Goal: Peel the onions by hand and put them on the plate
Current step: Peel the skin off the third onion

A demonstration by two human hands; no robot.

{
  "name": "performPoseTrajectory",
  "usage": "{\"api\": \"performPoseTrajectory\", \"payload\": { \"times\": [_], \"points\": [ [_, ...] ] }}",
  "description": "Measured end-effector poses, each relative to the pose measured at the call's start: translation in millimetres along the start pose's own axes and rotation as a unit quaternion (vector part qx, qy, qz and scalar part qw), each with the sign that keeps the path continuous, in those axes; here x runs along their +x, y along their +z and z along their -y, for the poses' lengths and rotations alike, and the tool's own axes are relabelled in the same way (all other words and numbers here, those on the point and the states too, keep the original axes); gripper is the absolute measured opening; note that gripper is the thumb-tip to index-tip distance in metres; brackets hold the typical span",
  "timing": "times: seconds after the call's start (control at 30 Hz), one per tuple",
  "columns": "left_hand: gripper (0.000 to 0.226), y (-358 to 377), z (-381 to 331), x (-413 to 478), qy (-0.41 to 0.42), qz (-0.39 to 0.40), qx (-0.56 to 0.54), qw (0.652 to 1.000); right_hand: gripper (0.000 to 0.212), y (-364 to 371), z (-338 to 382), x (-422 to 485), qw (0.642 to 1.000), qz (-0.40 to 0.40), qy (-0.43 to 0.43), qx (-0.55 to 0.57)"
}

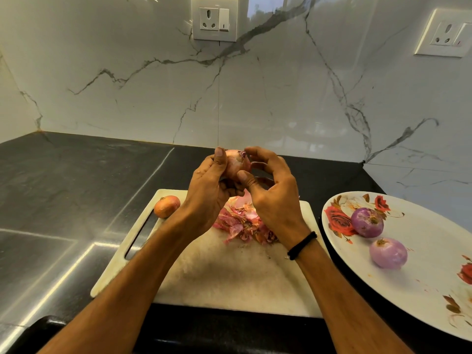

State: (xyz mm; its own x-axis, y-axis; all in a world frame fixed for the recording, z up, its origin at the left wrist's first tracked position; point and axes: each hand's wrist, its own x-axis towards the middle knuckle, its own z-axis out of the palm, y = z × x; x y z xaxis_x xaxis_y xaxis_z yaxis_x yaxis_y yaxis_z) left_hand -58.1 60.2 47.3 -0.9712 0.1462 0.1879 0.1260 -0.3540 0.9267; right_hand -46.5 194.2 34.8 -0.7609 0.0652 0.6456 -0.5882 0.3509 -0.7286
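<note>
Purple peeled onions (367, 222): two on white floral plate (429, 231), right; done.
Pinkish papery-skinned onion (236, 163): centre; left hand (207, 190) grips, right hand (270, 192) pinches skin.
Orange-brown unpeeled onion (166, 206): centre-left, remaining.

Noted the held onion (235, 163) largely covered by the left hand (205, 192) and right hand (272, 198), underside unseen. Found the peelings (241, 223) partly hidden behind the right wrist. Recorded the plate (421, 297) and the right-hand wall socket (445, 34) cut off at the right edge, both forearms (127, 290) at the bottom edge.
</note>
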Motion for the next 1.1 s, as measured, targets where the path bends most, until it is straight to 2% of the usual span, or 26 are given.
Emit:
{"api": "performPoseTrajectory", "payload": {
  "times": [0.17, 0.3, 0.33, 0.47, 0.6, 0.8, 0.93, 1.1],
  "points": [
    [0.053, -4, 1, 3, 0.000, -0.029, 0.013, 0.999, 0.049, -1, 5, -2, 0.998, 0.058, -0.030, 0.024],
    [0.052, -5, 0, 4, -0.007, -0.066, 0.042, 0.997, 0.051, 1, 1, -2, 0.995, 0.073, -0.057, -0.023],
    [0.054, -5, 1, 4, -0.012, -0.067, 0.051, 0.996, 0.050, 1, -1, -2, 0.995, 0.072, -0.060, -0.034],
    [0.089, -5, -1, 2, -0.011, -0.044, 0.101, 0.994, 0.048, -1, -5, -2, 0.994, 0.065, -0.066, -0.056],
    [0.095, -7, -1, 2, 0.000, -0.038, 0.119, 0.992, 0.045, -1, -6, -3, 0.993, 0.070, -0.067, -0.061],
    [0.085, -7, 1, 4, 0.003, -0.045, 0.107, 0.993, 0.029, 0, -6, -4, 0.992, 0.044, -0.091, -0.072],
    [0.080, -6, 1, 4, 0.002, -0.049, 0.101, 0.994, 0.045, -1, -3, -3, 0.995, 0.060, -0.067, -0.052],
    [0.084, -6, 2, 4, -0.001, -0.051, 0.112, 0.992, 0.030, -1, -7, -3, 0.993, 0.058, -0.079, -0.073]
  ]
}}
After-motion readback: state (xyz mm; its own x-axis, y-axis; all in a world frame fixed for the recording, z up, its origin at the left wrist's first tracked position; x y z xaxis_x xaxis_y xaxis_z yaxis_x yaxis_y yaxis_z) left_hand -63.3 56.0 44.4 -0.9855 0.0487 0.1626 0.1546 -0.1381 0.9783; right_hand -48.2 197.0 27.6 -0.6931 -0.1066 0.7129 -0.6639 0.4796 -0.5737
